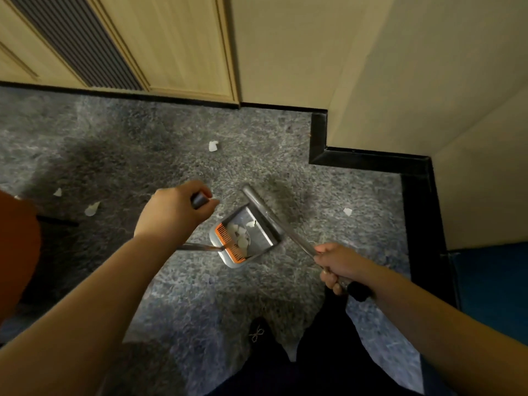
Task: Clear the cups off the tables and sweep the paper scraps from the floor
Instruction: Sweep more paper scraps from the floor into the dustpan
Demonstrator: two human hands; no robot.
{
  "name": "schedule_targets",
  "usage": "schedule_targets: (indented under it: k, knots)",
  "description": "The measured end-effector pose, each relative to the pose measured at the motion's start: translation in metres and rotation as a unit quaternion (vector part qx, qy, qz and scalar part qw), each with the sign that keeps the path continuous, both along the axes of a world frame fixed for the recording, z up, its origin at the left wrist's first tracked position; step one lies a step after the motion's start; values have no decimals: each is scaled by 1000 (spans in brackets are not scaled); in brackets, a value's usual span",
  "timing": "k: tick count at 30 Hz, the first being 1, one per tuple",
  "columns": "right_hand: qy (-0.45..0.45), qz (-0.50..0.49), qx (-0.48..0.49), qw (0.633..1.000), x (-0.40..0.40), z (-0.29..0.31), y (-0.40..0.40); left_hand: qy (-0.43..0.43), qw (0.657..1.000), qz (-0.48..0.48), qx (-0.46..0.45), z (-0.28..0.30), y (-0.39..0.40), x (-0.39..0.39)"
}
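White paper scraps lay heaped in the grey dustpan, which sat on the grey carpet just below the middle of the frame. An orange comb strip ran along the pan's lower left edge, and some of the scraps rested against its teeth. More paper was loose on the carpet: one scrap above the pan near the centre, one to the right of it, and two at the left.

The left hand, left of centre, had its fingers curled round the dark grip of a long handle; a thin metal rod below the wrist led to the pan's left corner, though whether grip and rod were one piece could not be told. The right hand, lower right of centre, was wrapped round a metal broom handle with a black end cap sticking out behind the fist. That handle slanted up and left along the pan's right side to a grey broom head, blurred, at the pan's upper edge.

A black skirting board stepped round a cream wall in the upper right. Wooden panelling with a dark slatted vent filled the upper left. Dark trousers and a laced shoe showed at the bottom centre, something orange at the left edge, and a blue surface at the lower right.
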State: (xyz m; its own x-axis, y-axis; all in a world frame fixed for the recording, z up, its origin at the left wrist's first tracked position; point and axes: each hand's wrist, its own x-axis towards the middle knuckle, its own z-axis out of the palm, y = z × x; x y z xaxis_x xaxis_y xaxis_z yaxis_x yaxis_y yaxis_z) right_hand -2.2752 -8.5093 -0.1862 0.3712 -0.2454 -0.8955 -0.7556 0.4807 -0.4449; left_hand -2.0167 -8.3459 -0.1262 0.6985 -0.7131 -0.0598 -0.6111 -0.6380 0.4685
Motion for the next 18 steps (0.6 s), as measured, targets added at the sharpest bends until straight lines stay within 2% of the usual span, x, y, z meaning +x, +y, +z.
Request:
schedule_targets:
  k: [6, 10, 14, 18]
  knots:
    - [0, -46, -45, 998, -45, -3, -61, -10, 997, -82, -13, 5, -80, -35]
    - [2, -70, -29, 997, -85, -5, -111, -20, 991, -135, 3, 1, -143, -68]
    - [22, -93, -35, 995, -125, -2, -162, -15, 988, -152, 2, -4, -210, -102]
    - [36, -76, -62, 994, -154, -4, -212, -8, 984, -173, 43, -15, -271, -131]
